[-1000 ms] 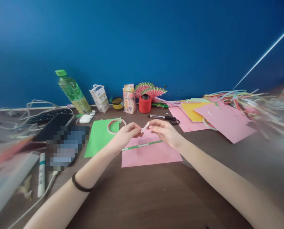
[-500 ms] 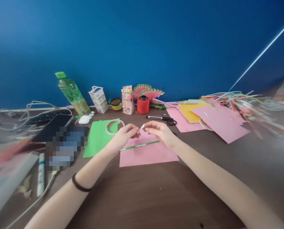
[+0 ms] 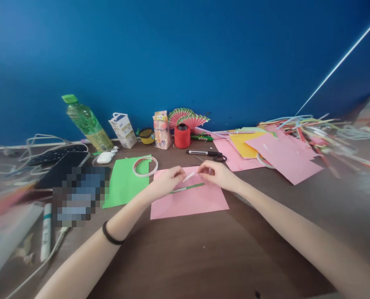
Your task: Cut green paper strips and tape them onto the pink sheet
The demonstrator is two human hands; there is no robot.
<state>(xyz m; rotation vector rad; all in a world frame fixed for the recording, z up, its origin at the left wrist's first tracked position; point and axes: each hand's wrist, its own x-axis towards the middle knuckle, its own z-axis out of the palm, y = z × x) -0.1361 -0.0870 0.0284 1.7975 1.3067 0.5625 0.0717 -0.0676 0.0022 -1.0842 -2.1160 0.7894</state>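
Observation:
My left hand (image 3: 171, 179) pinches one end of a short white strip (image 3: 188, 177) that looks like tape. The strip slants up to the right above a pink paper sheet (image 3: 189, 204). Just right of it, my right hand (image 3: 217, 175) has its thumb and fingers drawn together, apart from the strip's free end; whether something small is between them cannot be made out. Below both hands, a thin green paper strip (image 3: 195, 186) with a whitish section lies across the pink sheet. A tape roll (image 3: 136, 169) rests partly on a green paper sheet (image 3: 119, 189) to the left.
Behind the hands are a black pen (image 3: 203, 153), scissors (image 3: 220, 158), a red thread spool (image 3: 182, 137) and a folded paper fan (image 3: 193, 120). Pink and yellow papers (image 3: 290, 166) lie right. A phone (image 3: 82, 195), marker (image 3: 46, 232), cables and a green bottle (image 3: 90, 126) stand left.
My hands have moved apart, the right one shifting right and away from the white strip. The strip now stays in my left hand. The view has shifted slightly.

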